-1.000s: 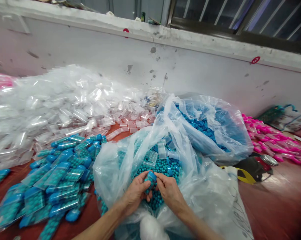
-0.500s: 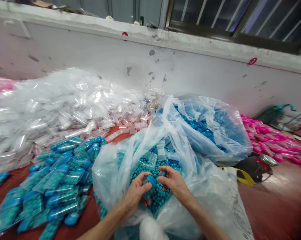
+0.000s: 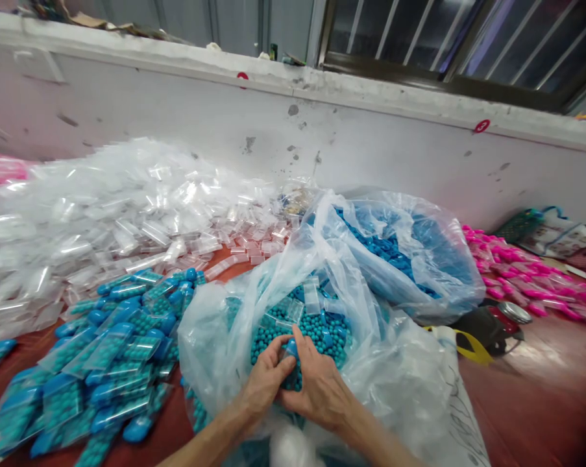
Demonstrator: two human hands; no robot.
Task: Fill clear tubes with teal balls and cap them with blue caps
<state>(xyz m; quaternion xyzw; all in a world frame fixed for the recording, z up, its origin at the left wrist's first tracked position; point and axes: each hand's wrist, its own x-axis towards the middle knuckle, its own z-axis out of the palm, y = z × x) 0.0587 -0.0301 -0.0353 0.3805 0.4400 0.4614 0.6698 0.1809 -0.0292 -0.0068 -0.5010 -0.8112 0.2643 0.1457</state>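
"While the left hand point(image 3: 266, 379) pinches the blue-capped pack point(image 3: 291, 349) between thumb and fingers, what's the right hand point(image 3: 319, 386) doing?"

"It's curled close against the other side; whether it grips too, I can't tell."

"And where's the pack?"

"Over the turquoise beads point(image 3: 335, 338) in the open plastic bag point(image 3: 202, 331). Bead-filled packs point(image 3: 110, 350) lie heaped to the left on the red surface point(image 3: 540, 395), and loose blue pieces point(image 3: 383, 245) fill another bag behind"

A small pack with a round blue plastic cap point(image 3: 291, 349), mostly hidden, sits cap up in the left hand point(image 3: 268, 376), by the right hand point(image 3: 317, 379). Little round teal beads point(image 3: 317, 329) lie loose below.
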